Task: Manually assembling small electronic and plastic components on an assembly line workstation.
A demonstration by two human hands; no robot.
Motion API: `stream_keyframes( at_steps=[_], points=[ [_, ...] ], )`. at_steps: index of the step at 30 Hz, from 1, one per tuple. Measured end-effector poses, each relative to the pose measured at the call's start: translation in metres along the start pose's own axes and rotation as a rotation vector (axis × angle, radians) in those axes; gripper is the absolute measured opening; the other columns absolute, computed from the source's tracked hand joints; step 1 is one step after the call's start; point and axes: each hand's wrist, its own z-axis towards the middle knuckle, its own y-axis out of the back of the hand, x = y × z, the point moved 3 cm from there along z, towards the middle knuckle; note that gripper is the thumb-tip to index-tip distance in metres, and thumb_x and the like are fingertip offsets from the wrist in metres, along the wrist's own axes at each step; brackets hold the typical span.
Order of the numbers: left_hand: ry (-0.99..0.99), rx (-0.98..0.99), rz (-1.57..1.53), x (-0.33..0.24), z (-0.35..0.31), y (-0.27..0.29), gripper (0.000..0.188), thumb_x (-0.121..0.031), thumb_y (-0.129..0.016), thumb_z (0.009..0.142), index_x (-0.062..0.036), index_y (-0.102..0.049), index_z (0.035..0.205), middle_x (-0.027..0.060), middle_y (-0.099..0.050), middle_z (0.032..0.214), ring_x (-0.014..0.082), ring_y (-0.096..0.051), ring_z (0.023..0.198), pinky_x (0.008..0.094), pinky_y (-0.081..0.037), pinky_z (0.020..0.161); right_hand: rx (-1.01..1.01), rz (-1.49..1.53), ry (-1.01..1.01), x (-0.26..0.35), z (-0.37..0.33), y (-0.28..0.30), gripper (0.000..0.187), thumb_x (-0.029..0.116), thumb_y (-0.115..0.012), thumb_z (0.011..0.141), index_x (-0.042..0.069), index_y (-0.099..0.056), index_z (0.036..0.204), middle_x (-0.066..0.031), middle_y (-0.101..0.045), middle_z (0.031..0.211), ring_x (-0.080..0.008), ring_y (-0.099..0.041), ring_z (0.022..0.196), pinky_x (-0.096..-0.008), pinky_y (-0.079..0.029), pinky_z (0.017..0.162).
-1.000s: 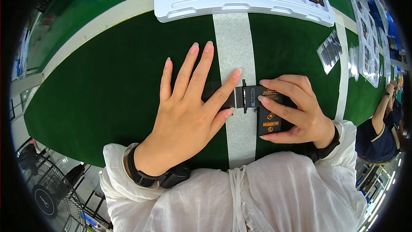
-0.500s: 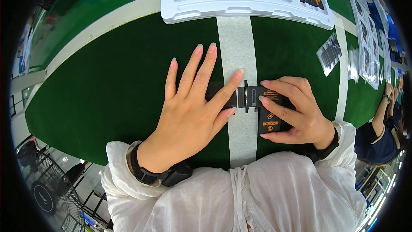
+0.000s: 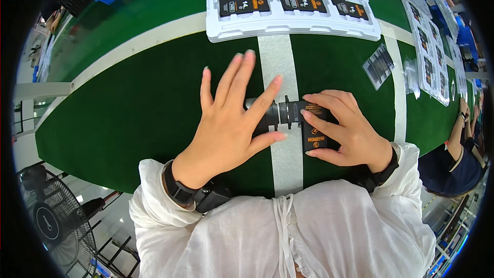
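Ahead, a tray (image 3: 293, 30) holds batteries (image 3: 302, 3); left hand (image 3: 222, 123) splayed, right hand (image 3: 355, 129) gripping a battery (image 3: 313, 133).

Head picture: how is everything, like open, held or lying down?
Left hand: open, fingers spread
Right hand: gripping black battery
Black battery: held, partly covered
White tray: front three slots filled
Clear sheet: lying on green table
Fan: can't tell if spinning
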Motion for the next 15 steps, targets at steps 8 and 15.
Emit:
stream_keyframes(
  at_steps=[8, 15],
  points=[
    [-0.208, 0.026, -0.281, 0.0, 0.006, -0.02, 0.013, -0.007, -0.061, 0.077, -0.0032, -0.051, 0.083, 0.0065, -0.051, 0.08, 0.0224, -0.05, 0.077, 0.0295, -0.037, 0.071, -0.063, 0.012, 0.056, 0.0, -0.002, 0.003, 0.058, 0.023, -0.073, 0.063, 0.001, -0.053, 0.112, -0.0179, -0.047, 0.118, -0.0353, -0.046, 0.103, -0.0432, -0.036, 0.086],
    [-0.07, 0.114, -0.529, 0.007, 0.005, -0.008, 0.012, -0.013, -0.046, 0.089, -0.0045, -0.054, 0.086, 0.0061, -0.055, 0.08, 0.0171, -0.053, 0.074, 0.0311, -0.042, 0.075, -0.257, 0.753, -0.173, -0.022, -0.019, 0.019, 0.057, 0.032, -0.061, 0.079, -0.001, -0.048, 0.123, -0.0181, -0.049, 0.122, -0.0289, -0.049, 0.105, -0.0357, -0.04, 0.086]
  ],
)
